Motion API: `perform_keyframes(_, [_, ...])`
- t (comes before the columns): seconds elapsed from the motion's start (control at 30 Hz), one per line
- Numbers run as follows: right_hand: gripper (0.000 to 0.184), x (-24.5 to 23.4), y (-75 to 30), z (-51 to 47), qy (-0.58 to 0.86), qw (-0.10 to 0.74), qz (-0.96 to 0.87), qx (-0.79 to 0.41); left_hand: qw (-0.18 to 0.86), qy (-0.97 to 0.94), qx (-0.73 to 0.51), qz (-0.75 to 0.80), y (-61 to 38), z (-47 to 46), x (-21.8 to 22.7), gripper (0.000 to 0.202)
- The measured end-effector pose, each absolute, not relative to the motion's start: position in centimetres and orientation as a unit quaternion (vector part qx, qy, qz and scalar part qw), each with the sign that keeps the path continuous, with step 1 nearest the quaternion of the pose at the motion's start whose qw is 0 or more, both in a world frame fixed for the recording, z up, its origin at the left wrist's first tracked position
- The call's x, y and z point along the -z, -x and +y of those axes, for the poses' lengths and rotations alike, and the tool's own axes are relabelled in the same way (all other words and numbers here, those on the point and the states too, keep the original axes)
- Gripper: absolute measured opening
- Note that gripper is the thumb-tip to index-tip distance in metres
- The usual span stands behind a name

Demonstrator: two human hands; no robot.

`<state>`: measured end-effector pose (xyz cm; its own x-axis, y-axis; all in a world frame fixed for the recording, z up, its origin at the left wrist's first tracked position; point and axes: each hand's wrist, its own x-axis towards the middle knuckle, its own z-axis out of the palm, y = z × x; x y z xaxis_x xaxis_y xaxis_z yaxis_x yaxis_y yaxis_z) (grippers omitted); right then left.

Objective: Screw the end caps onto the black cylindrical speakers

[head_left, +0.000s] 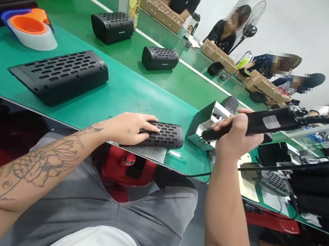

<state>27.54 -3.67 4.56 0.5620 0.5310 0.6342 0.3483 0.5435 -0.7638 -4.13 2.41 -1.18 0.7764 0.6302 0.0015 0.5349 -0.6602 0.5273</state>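
Observation:
My left hand [129,129] grips the left end of a black perforated speaker housing [167,136], fingers laid over its slotted top. The housing lies near the table's front edge, partly covered by the hand. My right hand [238,130] is closed around a black electric screwdriver [272,120] with a cable at its rear. The screwdriver's front end points down-left, at the open face of a metal box, which looks like a screw feeder [203,123]. The bit's tip is hard to make out. A larger slotted black housing [62,73] lies left of my left hand.
Two more black housings [112,26] [160,58] sit on the green belt. An orange and white ring-shaped part [32,31] lies at the left, and a yellow bottle [134,4] stands by the post. Co-workers sit across, behind cardboard trays [162,11]. Cables [301,165] cross at right.

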Motion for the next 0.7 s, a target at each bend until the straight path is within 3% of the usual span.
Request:
perform_keyframes(0.1, [0.032, -3.9, -34.0, -1.9, 0.546, 0.727, -0.416, 0.037, 0.297, -0.895, -0.091, 0.32, 4.1, 3.1, 1.0, 0.061])
perform_keyframes(0.2, [0.039, -2.2, -36.9, -1.4, 0.542, 0.73, -0.416, 0.016, 0.336, -0.878, -0.091, 0.327, 4.2, 4.8, 0.9, 0.078])
perform_keyframes(0.33, [0.033, -1.2, -36.5, -2.8, 0.524, 0.741, -0.42, -0.01, 0.396, -0.849, -0.029, 0.35, 4.0, 6.7, 0.9, 0.101])
perform_keyframes(0.53, [0.027, -3.8, -29.9, -6.1, 0.436, 0.757, -0.478, -0.096, 0.412, -0.842, -0.029, 0.348, 3.7, 6.7, 1.1, 0.101])
perform_keyframes(0.7, [0.036, -5.0, -18.9, -7.4, 0.301, 0.742, -0.545, -0.25, 0.407, -0.848, -0.039, 0.338, 3.5, 6.4, 0.9, 0.1])
